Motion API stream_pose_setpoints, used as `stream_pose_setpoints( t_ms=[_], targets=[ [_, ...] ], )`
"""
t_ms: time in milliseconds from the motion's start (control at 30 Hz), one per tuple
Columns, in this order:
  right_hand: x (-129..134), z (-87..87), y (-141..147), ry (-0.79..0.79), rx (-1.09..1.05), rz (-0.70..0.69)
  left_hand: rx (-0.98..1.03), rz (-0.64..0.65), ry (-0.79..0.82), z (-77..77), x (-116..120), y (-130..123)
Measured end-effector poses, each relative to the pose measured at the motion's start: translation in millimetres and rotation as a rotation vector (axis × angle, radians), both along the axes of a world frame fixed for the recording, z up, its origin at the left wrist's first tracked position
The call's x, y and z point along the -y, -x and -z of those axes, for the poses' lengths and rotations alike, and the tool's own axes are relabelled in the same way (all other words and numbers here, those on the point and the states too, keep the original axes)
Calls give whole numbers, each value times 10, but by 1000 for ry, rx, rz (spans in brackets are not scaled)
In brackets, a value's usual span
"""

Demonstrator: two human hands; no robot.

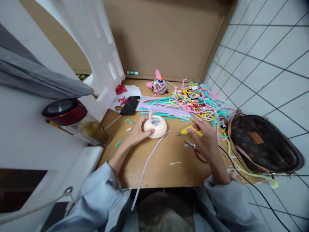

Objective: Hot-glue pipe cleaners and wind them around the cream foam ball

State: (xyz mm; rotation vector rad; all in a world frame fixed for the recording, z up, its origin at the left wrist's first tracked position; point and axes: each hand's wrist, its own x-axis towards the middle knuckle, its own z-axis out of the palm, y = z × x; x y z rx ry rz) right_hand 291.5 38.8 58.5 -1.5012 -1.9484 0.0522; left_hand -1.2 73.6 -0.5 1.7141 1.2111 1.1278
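Note:
My left hand (138, 132) grips the side of a cream-coloured round ball (158, 130). On the ball's top is a coiled, pale patch with a grey-green centre, and a pale pipe cleaner end (150, 112) stands up from it. In my right hand (205, 135) is a yellow glue gun (187, 130), its dark tip pointing left towards the ball, apart from it. Scissors (199, 154) with reddish handles lie under the right hand, partly hidden by it. A long lilac pipe cleaner (147, 164) runs from beside the ball over the table's front edge.
Behind the ball lie straight pipe cleaners (166, 111) and a tangled colourful heap (202, 100). A pink-eared craft ball (158, 86), a phone (130, 105) and a marker (132, 73) are farther back. A bottle (77, 120) stands left; a brown handbag (265, 141) and black cord (256, 187) are right.

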Motion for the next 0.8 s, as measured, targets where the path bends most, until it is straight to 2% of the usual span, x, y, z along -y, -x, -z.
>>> stream_pose_setpoints(
  t_ms=[100,200,300,400,533,667,800],
  targets=[
    [2,-277,441,92,-228,-304,22,-14,4,-48,33,-39],
    [-95,-426,874,111,-241,-430,28,0,-24,-110,61,-74],
    [-257,-451,1110,113,-192,-510,19,-4,-19,-138,70,-83],
    [-409,-398,1104,101,-202,-489,41,-12,-14,-104,53,-67],
    [-512,-260,946,128,-381,-437,89,13,-39,-32,14,-42],
    [-545,-115,877,271,-583,-411,134,45,-40,-24,5,-48],
    [-574,-28,868,374,-650,-419,168,52,-21,-36,15,-62]
  ],
)
